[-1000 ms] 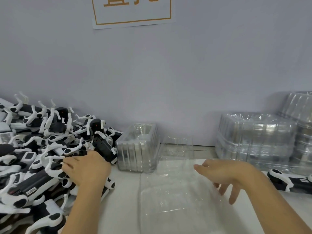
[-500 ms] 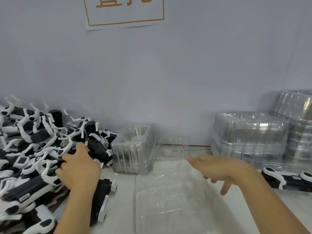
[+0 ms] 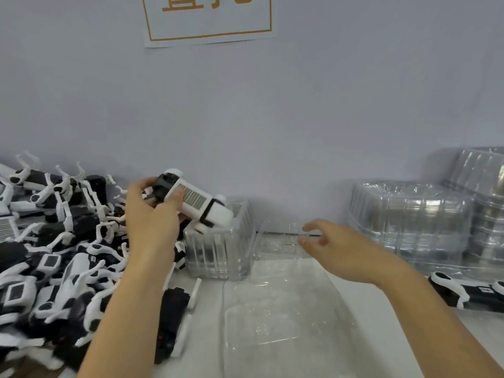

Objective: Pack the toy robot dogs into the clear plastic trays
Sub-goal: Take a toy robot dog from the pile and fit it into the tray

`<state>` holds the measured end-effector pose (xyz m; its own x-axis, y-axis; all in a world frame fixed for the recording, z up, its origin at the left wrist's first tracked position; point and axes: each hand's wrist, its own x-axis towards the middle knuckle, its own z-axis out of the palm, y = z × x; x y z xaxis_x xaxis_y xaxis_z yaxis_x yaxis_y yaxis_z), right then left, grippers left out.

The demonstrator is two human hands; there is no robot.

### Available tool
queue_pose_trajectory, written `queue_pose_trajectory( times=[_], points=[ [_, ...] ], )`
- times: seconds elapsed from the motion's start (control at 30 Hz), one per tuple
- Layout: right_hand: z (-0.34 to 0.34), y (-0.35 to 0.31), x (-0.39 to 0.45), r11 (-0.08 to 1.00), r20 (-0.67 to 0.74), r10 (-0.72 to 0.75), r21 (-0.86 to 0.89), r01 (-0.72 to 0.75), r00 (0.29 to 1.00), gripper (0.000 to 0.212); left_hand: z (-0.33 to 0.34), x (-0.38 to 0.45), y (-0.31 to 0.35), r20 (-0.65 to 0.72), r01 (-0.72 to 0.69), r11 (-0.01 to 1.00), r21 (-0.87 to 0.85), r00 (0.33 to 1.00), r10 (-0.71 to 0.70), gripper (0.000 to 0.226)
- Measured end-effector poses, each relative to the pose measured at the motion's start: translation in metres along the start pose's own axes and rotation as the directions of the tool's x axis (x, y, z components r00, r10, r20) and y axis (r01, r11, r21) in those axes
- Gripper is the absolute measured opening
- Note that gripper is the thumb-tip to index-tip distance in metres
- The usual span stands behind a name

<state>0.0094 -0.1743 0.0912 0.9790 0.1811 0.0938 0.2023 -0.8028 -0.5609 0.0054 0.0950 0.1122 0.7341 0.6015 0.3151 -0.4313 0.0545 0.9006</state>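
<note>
I am working past the heap of toy dogs at frame left, keeping the open tray low centre, my left hand gripping one toy dog mid-frame, needing it levelled, my right hand hovering loose-fingered, holding nothing.

Glossy clear plastic trays; toy dogs seemingly matt black-and-white plastic.

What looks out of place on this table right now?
One toy dog lies alone at the right edge, below the stacked trays, far from the heap of dogs on the left. Another dog has slid off the heap beside the open tray. Nothing looks broken or spilled.
</note>
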Motion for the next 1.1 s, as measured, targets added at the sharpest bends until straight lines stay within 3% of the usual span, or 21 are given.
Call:
queue_pose_trajectory(
  times=[0.13,0.27,0.47,0.53,0.63,0.7,0.8,0.87,0.97,1.1],
  points=[
    [0.004,-0.011,0.004,0.972,-0.226,-0.133,0.159,0.171,0.965,0.033,0.019,-0.014,-0.002,0.121,0.172,0.953,-0.251,0.982,-0.146,0.039],
    [0.012,-0.025,0.003,0.884,-0.135,-0.159,0.421,0.202,0.978,0.029,0.043,-0.034,0.000,0.230,0.273,0.888,-0.369,0.953,-0.197,0.046],
    [0.016,-0.039,0.004,0.593,-0.151,0.007,0.797,0.118,0.988,0.030,0.061,-0.056,-0.003,0.352,0.305,0.886,-0.350,0.919,-0.177,0.059],
    [0.015,-0.039,0.004,0.504,-0.172,0.041,0.854,0.128,0.984,0.028,0.059,-0.055,-0.003,0.411,0.301,0.907,-0.293,0.897,-0.165,0.060],
    [0.013,-0.040,0.004,0.369,-0.192,0.073,0.917,0.153,0.979,0.027,0.057,-0.054,-0.003,0.451,0.270,0.946,-0.178,0.877,-0.165,0.040],
    [0.011,-0.042,0.004,0.274,-0.219,0.099,0.944,0.185,0.971,0.028,0.059,-0.058,-0.004,0.451,0.238,0.963,-0.126,0.878,-0.158,0.029],
    [0.009,-0.046,0.001,0.131,-0.251,0.102,0.963,0.237,0.963,0.034,0.064,-0.062,-0.010,0.412,0.141,0.984,-0.113,0.908,-0.083,0.031],
    [0.010,-0.049,0.000,0.150,-0.225,0.037,0.964,0.218,0.974,0.034,0.068,-0.066,-0.014,0.350,0.012,0.998,-0.056,0.937,0.008,0.038],
    [0.015,-0.050,-0.001,0.396,-0.109,-0.031,0.911,0.113,0.994,0.030,0.077,-0.076,-0.019,0.289,-0.161,0.986,0.037,0.947,0.143,0.040],
    [0.012,-0.049,-0.002,0.347,-0.149,0.016,0.928,0.134,0.989,0.025,0.085,-0.086,-0.024,0.385,-0.293,0.953,0.074,0.890,0.244,0.031]
  ],
)
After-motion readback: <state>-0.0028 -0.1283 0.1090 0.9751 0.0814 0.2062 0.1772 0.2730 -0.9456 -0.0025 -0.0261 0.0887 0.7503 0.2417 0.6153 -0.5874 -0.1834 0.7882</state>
